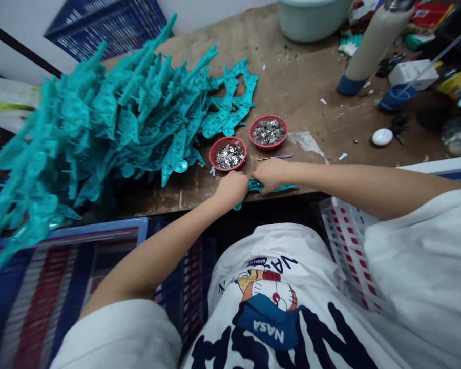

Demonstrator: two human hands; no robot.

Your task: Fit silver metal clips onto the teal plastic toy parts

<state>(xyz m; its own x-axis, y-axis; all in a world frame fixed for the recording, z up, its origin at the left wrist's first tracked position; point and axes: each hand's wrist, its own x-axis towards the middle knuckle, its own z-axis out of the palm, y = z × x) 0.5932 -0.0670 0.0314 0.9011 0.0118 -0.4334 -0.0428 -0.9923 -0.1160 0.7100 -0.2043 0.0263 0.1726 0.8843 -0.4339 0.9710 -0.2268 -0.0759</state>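
At the table's front edge lies a teal plastic part, mostly covered by my hands. My left hand is closed around its left end, and a bit of teal shows below the fist. My right hand has its fingers curled and pressed onto the same part; anything small under the fingertips is hidden. Just beyond the hands stand two red baskets, one left and one farther right, both filled with small shiny metal pieces. A thin tweezers-like tool lies behind my right hand.
A tall heap of teal plastic parts covers the table's left side. At the back are a blue crate and a pale green basin. A bottle, blue cup and white egg-shaped object stand right. A white basket sits below.
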